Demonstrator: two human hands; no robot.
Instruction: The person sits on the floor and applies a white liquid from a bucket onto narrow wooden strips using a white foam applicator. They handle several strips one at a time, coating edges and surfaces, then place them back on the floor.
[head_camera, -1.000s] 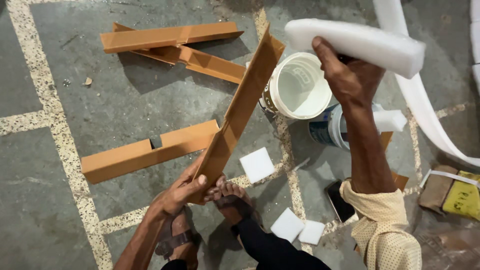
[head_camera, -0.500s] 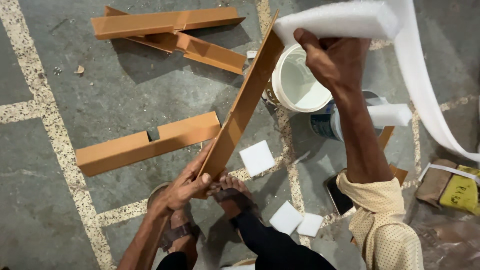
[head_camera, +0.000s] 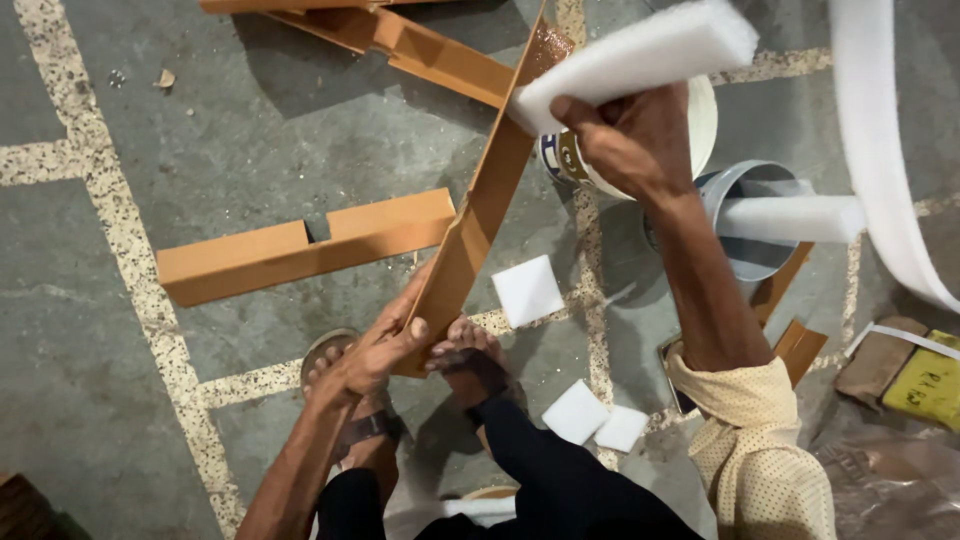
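Foam block up top, wooden strip pinned below

Right hand (head_camera: 640, 135) clamped around foam block (head_camera: 630, 55) over far end of wooden strip (head_camera: 480, 200); left hand (head_camera: 375, 350) pinching strip's near end by feet. Bucket (head_camera: 700, 120) mostly hidden.

White foam strip (head_camera: 880, 150) cut off above

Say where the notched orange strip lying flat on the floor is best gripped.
Probably from above, across the narrow width of the notched orange strip, on the long left portion away from the notch. It lies flat with both long edges exposed, clear of the left hand and the propped strip.
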